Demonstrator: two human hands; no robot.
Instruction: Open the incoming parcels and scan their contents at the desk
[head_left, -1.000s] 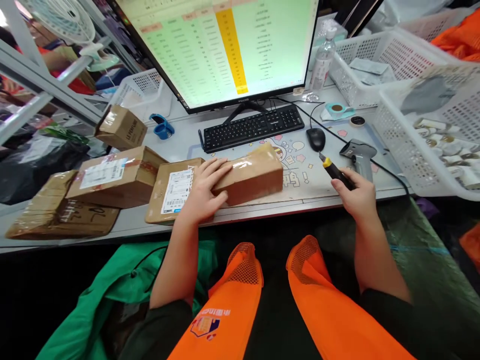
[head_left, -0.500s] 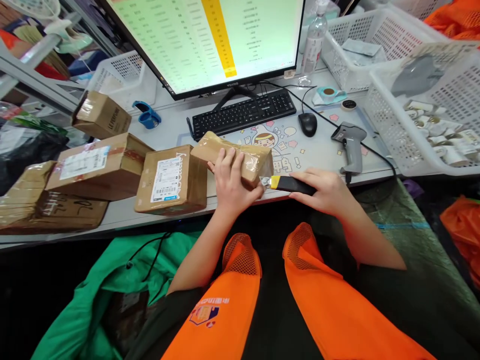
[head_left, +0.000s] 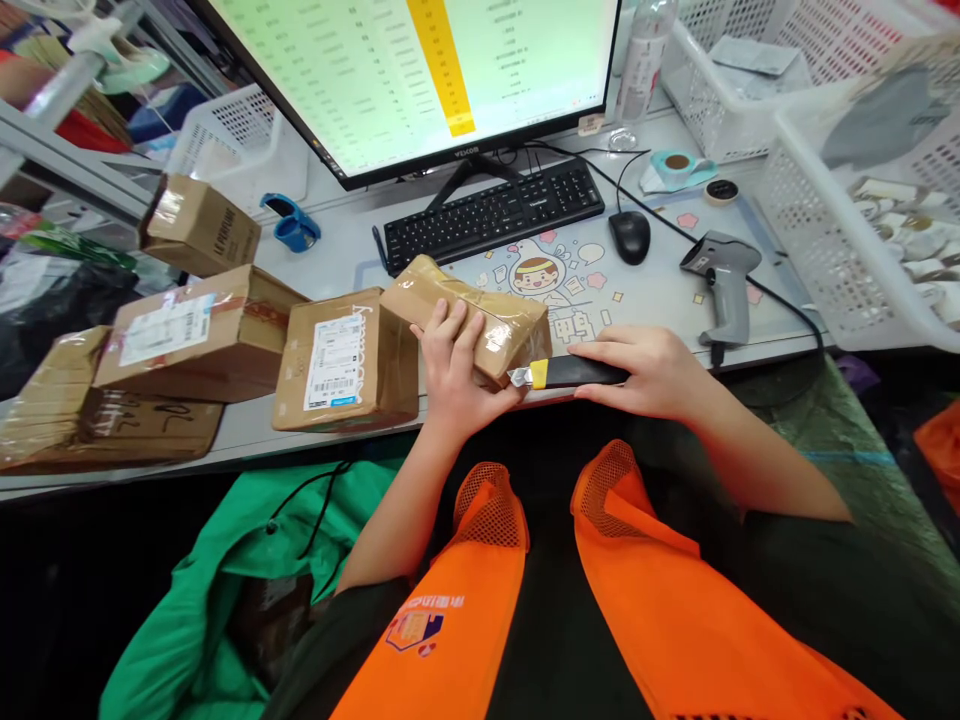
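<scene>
A tape-wrapped brown cardboard box [head_left: 480, 315] rests tilted at the front of the desk. My left hand [head_left: 459, 378] grips its near side, fingers spread over the top and thumb toward the front edge. In my right hand [head_left: 645, 372] is a box cutter [head_left: 574, 372] with a black and yellow handle. Its metal tip is at the lower right corner of the box, close to my left thumb; whether it cuts in I cannot tell. Left of this box stands another carton [head_left: 345, 360] with a white shipping label.
More cartons [head_left: 195, 325] are piled at the left. Behind are a keyboard [head_left: 495, 215], a monitor [head_left: 420, 80] and a blue tape dispenser [head_left: 295, 225]. Rightward lie a mouse [head_left: 630, 237], a barcode scanner [head_left: 726, 285] and white baskets [head_left: 825, 220]. A green bag [head_left: 187, 600] hangs below the desk edge.
The cutter's tip has shifted slightly left and down along the box's near corner. My left hand keeps its hold. The whole view has moved a little.
</scene>
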